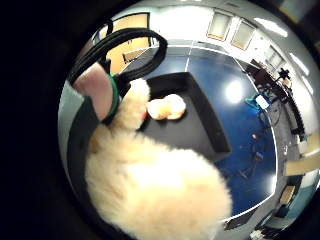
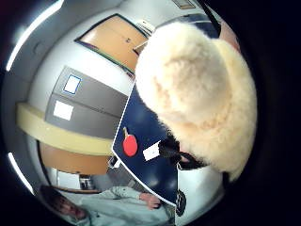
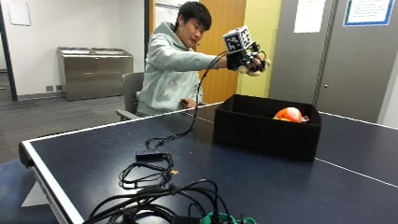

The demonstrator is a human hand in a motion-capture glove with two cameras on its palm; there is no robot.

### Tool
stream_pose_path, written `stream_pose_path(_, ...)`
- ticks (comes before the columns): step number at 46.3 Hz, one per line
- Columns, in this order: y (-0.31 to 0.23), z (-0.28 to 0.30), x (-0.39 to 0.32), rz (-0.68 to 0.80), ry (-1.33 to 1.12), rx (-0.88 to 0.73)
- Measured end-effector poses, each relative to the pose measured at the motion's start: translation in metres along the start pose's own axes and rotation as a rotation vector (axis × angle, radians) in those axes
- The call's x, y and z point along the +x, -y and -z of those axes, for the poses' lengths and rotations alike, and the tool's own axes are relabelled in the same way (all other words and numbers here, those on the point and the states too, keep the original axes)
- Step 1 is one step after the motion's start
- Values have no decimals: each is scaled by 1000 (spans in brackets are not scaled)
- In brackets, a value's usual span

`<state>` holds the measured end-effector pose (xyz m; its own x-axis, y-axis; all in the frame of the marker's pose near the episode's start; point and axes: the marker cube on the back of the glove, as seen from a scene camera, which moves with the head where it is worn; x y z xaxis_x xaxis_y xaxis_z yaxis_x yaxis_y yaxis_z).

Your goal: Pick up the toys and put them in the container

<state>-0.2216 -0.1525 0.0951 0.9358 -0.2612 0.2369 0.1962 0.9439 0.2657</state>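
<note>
**Cream plush held high over the black box**

You sit behind a dark blue table-tennis table (image 3: pixel 261 182), white lines along its edge and down its middle. On it, in front of you, stands the black container (image 3: pixel 264 130), an open-topped rectangular box. From the outside view an orange toy (image 3: pixel 289 114) shows above its far rim; in the little finger side palm view a pale toy lies on the box floor near one wall, and whether it is the same one cannot be told.

Your gloved right hand (image 3: pixel 247 59) is raised above the container, arm stretched out from the shoulder. Its fingers are curled round a fluffy cream plush toy (image 1: pixel 155 190), which bulges out beneath the glove in the outside view and fills much of both palm views, one furry limb reaching toward the box below.

A red paddle (image 2: pixel 130 145) lies on the table beside a small white card (image 2: pixel 151 152). Nearer the table's front edge, a loose tangle of black cables (image 3: pixel 149 186) trails across the surface.
</note>
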Motion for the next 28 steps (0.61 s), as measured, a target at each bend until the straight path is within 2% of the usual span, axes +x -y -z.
stream_pose_path(2, 6, -14, 2, -48, -28, -18)
stream_pose_path(7, 17, -42, 15, -40, -130, -75)
stream_pose_path(10, 7, -60, -14, -75, -86, -157)
stream_pose_path(17, 1, -82, -11, -106, -151, -369)
stream_pose_path(24, -4, -78, -13, -105, -99, -334)
stream_pose_path(28, -8, -68, -2, -42, -142, -290)
